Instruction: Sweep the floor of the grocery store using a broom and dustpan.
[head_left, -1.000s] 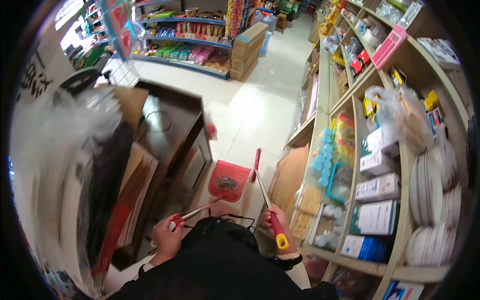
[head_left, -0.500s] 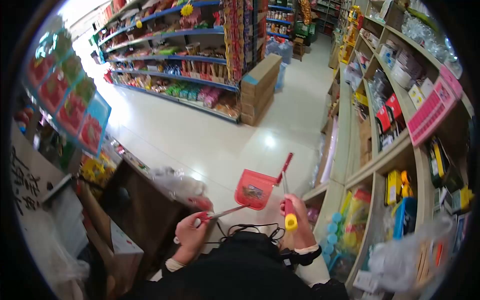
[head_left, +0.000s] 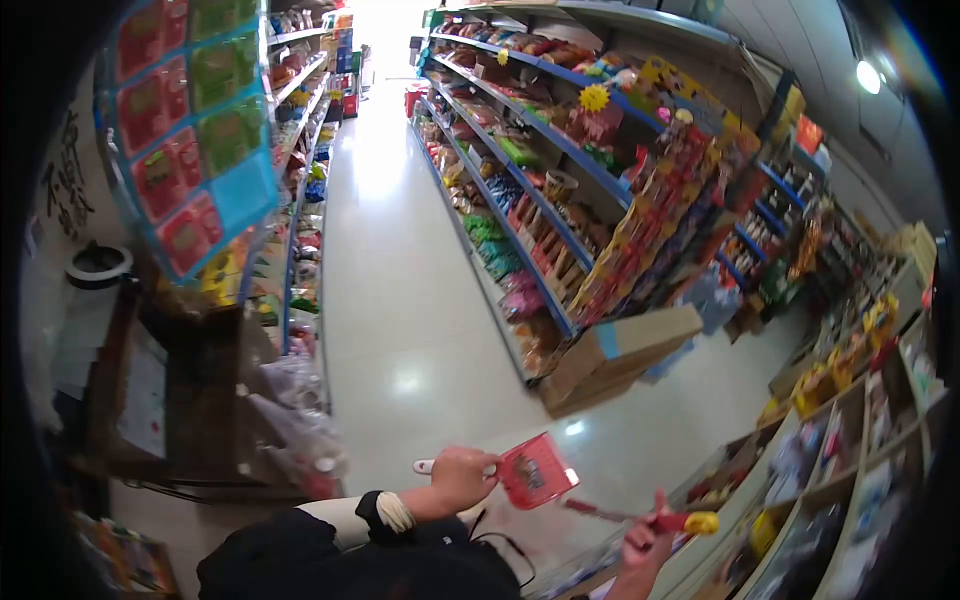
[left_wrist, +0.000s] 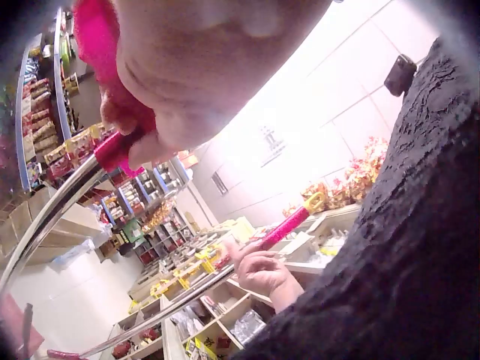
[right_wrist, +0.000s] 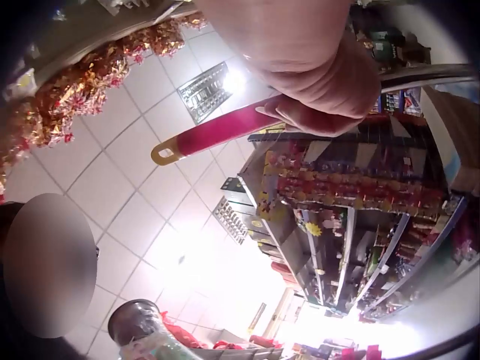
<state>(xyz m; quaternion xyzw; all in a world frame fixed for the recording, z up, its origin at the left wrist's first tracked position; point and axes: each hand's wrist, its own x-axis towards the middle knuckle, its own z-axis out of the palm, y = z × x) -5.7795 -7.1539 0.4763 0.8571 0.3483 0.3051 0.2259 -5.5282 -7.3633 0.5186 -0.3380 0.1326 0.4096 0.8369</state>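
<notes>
My left hand (head_left: 462, 480) grips the handle of a red dustpan (head_left: 562, 478), which is held out in front of my body with some dark debris in it. In the left wrist view the fingers curl round the handle's red grip (left_wrist: 112, 150), from which a bent metal rod runs down. Over to the right, my right hand (head_left: 645, 545) holds a long-handled brush by its red grip with a yellow end loop (head_left: 703, 523). The brush's red head (head_left: 590, 509) points toward the dustpan's edge. The right wrist view shows fingers wrapped about the brush handle (right_wrist: 225, 127).
A shelf of packaged snacks (head_left: 520, 210) runs along the aisle ahead, with cardboard boxes (head_left: 625, 355) at its near end. Wooden shelving (head_left: 840, 480) stands close on the right. A dark cabinet (head_left: 200, 400) and plastic bags (head_left: 300, 420) are at the left.
The view has swung left and up toward the aisle. Dustpan and brush have turned with the body; both hands keep hold, and the brush now lies more sideways.
</notes>
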